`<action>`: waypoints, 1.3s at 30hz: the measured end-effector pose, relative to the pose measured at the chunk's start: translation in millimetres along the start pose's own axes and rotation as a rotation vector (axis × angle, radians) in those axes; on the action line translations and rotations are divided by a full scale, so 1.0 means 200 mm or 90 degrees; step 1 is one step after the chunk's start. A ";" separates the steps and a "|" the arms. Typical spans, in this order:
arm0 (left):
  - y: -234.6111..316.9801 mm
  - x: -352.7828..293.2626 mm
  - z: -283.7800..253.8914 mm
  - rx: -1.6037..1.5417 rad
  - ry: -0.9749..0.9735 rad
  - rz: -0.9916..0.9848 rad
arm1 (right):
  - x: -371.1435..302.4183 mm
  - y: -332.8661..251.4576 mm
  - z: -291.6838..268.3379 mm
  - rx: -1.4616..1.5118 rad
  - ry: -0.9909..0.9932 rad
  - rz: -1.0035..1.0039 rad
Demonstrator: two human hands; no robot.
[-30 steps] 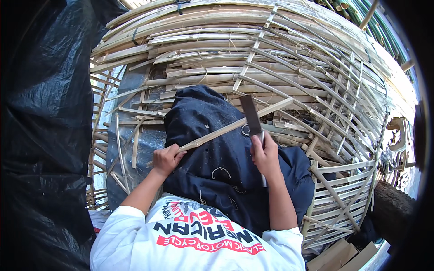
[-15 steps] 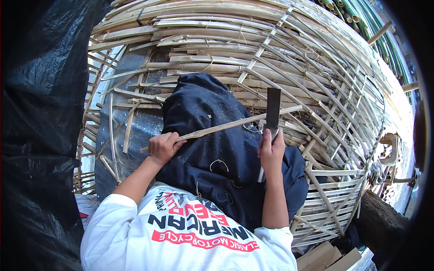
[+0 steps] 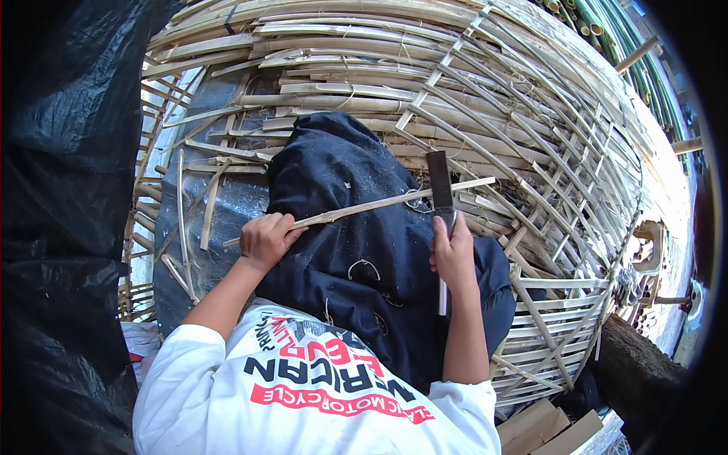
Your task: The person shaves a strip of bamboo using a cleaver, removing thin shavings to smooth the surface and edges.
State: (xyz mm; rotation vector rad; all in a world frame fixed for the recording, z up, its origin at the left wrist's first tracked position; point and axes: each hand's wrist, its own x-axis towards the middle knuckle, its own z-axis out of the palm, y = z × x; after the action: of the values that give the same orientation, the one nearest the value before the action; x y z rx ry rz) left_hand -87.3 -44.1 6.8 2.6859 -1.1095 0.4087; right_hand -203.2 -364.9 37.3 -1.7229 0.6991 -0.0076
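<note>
Closed around one end of a thin bamboo strip (image 3: 364, 206) is my left hand (image 3: 265, 240). The strip slants up to the right across dark cloth (image 3: 334, 163) over my lap, and a short end sticks out left of the fist. My right hand (image 3: 453, 254) grips the handle of a knife (image 3: 440, 182) with a broad, dark, square-ended blade. Its blade points away from me and crosses the strip near the far right end. Below the fist, the pale tail of the handle shows. Small curled shavings (image 3: 365, 267) lie on the cloth.
Split bamboo slats (image 3: 341, 91) are piled ahead, with a woven bamboo lattice (image 3: 523, 174) at the right. A black plastic sheet (image 3: 64, 189) hangs on the left. A log (image 3: 637, 364) and cardboard (image 3: 542, 428) sit at lower right; green poles (image 3: 584, 23) lie beyond.
The knife has shifted slightly left and tilted, with its blade leaning left now. My left hand and the strip have moved a little left in the picture.
</note>
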 end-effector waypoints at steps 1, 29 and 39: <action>0.00 0.01 0.00 0.006 -0.002 0.006 | -0.01 0.02 0.02 -0.030 -0.045 0.002; -0.04 -0.07 0.03 -0.099 -0.137 -0.068 | -0.09 0.14 0.41 -0.043 0.079 -0.128; -0.06 -0.07 0.05 -0.150 -0.135 -0.072 | -0.04 0.09 0.19 0.081 0.238 -0.072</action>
State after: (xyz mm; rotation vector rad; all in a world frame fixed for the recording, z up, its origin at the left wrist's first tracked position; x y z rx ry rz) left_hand -86.0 -29.5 -8.3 2.6084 -0.9804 -0.0276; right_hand -204.5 -329.1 13.0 -1.6511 0.8529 -0.4531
